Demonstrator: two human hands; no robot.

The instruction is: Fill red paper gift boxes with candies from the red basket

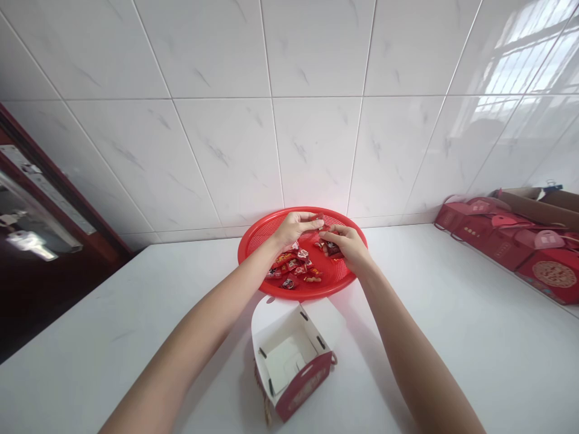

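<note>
Both my hands are over a round red plastic basket [244, 256] that holds several wrapped candies [289, 265], mostly in red wrappers. My left hand [296, 229] pinches a small red-wrapped candy [319, 217] between thumb and fingers. Close beside it, my right hand [348, 244] has its fingers closed around a dark red-brown wrapped candy [333, 248]; other pieces in its grip are partly hidden. In front of the basket stands an open gift box [305, 386], red outside and white inside, with a rope handle at its side. No candies show inside the box.
Several red gift boxes [506, 241] line the wall at the right, near an open brown cardboard box [538, 208]. A white tiled wall [312, 144] rises behind the white table [149, 313]. Keys [29, 241] hang at a dark door on the left.
</note>
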